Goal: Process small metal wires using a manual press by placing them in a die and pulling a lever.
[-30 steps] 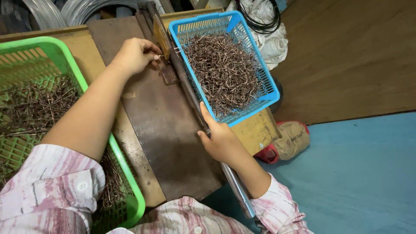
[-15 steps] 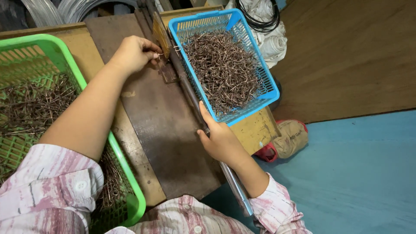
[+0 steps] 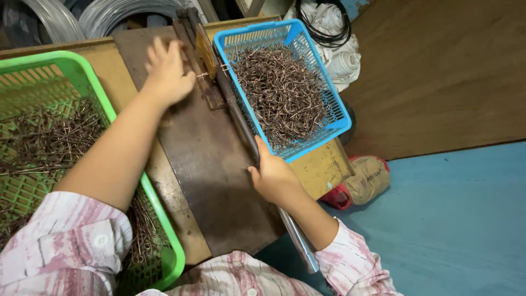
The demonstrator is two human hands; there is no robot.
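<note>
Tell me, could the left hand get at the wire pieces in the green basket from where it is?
Probably yes. The left hand rests on the dark metal plate right beside the green basket, whose top is open, and nothing lies between them.

- Rectangular blue plastic mesh basket (image 3: 337,118): bright sky blue, open lattice walls.
- Heap of bent wire hooks (image 3: 279,90) inside it: dull coppery brown, some glints of silver.
- Rectangular green plastic mesh basket (image 3: 90,82): vivid lime green, same lattice pattern.
- Straight wire pieces (image 3: 46,140) in the green one: dark brown, rusty tone.
- Flat metal plate (image 3: 213,181) on the counter (image 3: 323,170): dark grey-brown, mottled; counter itself ochre yellow, stained.
- Long metal lever bar (image 3: 298,241): dark near the top, shiny silver-grey at the lower end.
- Shirt sleeves (image 3: 66,246): white with faded pink streaks, white buttons.
- Floor (image 3: 455,219): flat teal blue.
- Wooden board (image 3: 444,71): warm brown grain.
- Cloth sack (image 3: 370,178): tan, with red beside it.
- Coiled wire (image 3: 115,11): pale silver-grey.
</note>
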